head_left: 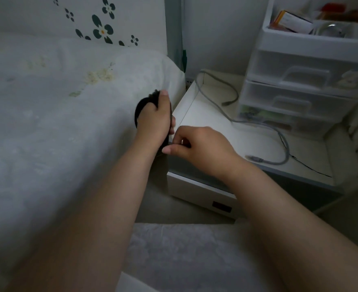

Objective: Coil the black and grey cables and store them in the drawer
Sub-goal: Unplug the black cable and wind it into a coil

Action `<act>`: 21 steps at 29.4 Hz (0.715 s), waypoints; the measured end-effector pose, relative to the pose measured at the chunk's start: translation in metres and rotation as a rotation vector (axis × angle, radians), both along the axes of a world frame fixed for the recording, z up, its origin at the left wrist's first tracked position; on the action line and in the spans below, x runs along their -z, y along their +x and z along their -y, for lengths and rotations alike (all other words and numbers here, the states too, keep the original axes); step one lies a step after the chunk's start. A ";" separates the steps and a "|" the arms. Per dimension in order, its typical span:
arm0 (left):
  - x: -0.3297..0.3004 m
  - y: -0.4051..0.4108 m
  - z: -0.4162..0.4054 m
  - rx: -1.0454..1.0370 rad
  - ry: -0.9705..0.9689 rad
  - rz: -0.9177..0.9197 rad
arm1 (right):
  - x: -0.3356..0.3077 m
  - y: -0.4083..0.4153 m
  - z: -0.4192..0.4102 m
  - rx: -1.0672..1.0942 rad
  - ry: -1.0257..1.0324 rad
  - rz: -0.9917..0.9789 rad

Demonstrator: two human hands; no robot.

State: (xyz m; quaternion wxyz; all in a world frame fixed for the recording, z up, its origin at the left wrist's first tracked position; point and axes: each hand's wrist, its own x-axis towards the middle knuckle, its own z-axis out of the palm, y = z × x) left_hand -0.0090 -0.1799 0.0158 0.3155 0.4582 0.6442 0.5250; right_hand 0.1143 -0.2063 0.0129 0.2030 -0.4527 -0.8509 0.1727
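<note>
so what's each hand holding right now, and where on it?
Left hand grips the coiled black cable around the bundle. Right hand pinches its loose end near the coil's bottom. The grey cable lies untouched.

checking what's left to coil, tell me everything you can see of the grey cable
The grey cable lies loose and uncoiled on the white nightstand top. It looks like a round, rubbery cord. It curves from the back corner forward past the plastic drawer unit, then hooks back near the front edge. Two plug ends show, one near the back, one near the front. Neither hand touches it.
</note>
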 end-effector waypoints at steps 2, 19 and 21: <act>0.002 0.002 -0.001 0.094 -0.108 -0.172 | -0.002 0.006 -0.006 -0.012 -0.131 -0.181; 0.007 0.004 0.011 0.888 -0.503 0.414 | -0.005 0.045 -0.036 0.035 -0.316 -0.586; 0.006 0.004 0.011 0.897 -0.494 0.489 | -0.007 0.047 -0.037 0.026 -0.381 -0.656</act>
